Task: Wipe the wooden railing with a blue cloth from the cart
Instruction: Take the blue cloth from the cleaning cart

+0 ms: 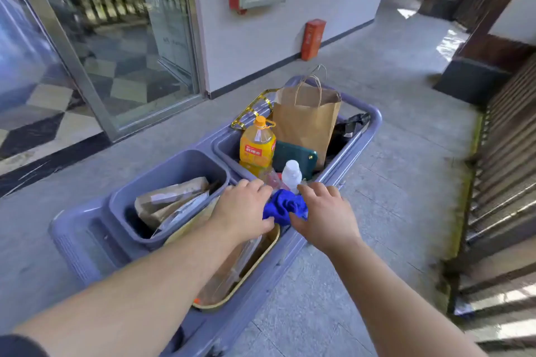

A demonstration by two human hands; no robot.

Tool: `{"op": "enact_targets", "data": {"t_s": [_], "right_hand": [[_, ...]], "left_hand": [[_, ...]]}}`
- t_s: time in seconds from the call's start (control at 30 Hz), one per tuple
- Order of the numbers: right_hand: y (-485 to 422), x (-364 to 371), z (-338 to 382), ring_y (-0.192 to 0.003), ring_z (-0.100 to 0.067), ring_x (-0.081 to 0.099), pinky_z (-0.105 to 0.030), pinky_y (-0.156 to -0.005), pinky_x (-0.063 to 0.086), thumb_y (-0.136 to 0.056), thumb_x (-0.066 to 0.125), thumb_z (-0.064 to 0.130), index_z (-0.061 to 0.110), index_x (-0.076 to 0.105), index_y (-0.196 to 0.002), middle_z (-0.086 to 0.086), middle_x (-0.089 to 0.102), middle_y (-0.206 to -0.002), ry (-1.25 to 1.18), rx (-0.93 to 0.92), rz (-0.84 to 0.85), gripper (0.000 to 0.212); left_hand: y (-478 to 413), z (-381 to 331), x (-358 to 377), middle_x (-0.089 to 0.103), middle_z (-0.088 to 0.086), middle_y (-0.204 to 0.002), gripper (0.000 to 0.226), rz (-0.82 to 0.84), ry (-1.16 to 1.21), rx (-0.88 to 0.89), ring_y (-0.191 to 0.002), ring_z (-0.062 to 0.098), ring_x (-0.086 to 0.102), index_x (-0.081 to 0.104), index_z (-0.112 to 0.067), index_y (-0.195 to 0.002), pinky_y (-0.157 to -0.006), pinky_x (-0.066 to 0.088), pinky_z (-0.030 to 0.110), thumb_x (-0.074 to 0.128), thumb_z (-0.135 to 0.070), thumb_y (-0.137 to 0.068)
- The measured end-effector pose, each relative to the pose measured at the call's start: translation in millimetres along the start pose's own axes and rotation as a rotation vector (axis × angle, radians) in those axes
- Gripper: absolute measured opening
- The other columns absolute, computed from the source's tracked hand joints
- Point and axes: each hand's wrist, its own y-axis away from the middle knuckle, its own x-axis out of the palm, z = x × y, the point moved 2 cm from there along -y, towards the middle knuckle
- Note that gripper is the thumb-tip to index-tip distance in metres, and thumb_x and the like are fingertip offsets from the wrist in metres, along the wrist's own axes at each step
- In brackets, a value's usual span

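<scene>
Your left hand [243,206] and right hand [322,211] both curl loosely onto the blue cloth [285,206], bunched between them just above the cart [374,119], probably to gather it up. Right of the cart runs the wooden railing [504,159], unwiped and well apart.

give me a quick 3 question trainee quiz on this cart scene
1. True or false: the blue cloth lies between the left hand and the right hand.
2. What stands upright at the far end of the cart? A) brown paper bag B) metal bucket C) folded towel
3. On which side of the view is the wooden railing?

Key: 1 true. 2 A, the brown paper bag. 3 The right side.
</scene>
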Motion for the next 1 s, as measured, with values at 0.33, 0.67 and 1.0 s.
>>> {"op": "enact_targets", "data": {"t_s": [0.33, 0.67, 1.0], "right_hand": [[-25.7, 70.8, -6.9, -0.117, -0.035, 0.05, -0.046, -0.092, 0.049, -0.093, 0.063, 0.046, 0.023, 0.065, -0.118, -0.006, 0.058, -0.124, 0.067, -0.101, 0.208, 0.035], [-25.9, 28.1, 12.0, -0.082, -0.037, 0.062, -0.042, -0.067, 0.05, -0.087, 0.074, 0.015, 0.014, 0.065, -0.088, -0.007, 0.066, -0.087, 0.014, -0.147, -0.047, 0.009], [-13.7, -50.7, 22.5, -0.076, -0.038, 0.06, -0.039, -0.058, 0.031, -0.107, 0.046, 0.019, 0.012, 0.051, -0.106, -0.008, 0.057, -0.099, -0.133, -0.068, -0.154, 0.009]], "left_hand": [[-31.1, -14.3, 41.0, 0.055, 0.0, -0.125, 0.044, 0.059, -0.062, 0.014, -0.114, 0.025, 0.049, 0.058, -0.026, -0.12, -0.087, 0.046, 0.042, 0.062, -0.046, -0.08], [-22.5, -13.1, 17.1, 0.06, -0.003, -0.113, 0.037, -0.003, -0.019, 0.006, -0.107, 0.022, 0.051, 0.058, -0.024, -0.114, -0.084, 0.047, 0.04, 0.061, -0.045, -0.083], [-10.1, -10.8, -71.7, 0.065, -0.003, -0.078, 0.001, -0.207, 0.177, 0.029, -0.073, 0.025, 0.06, 0.046, -0.027, -0.093, -0.06, 0.038, 0.034, 0.045, -0.028, -0.093]]}}
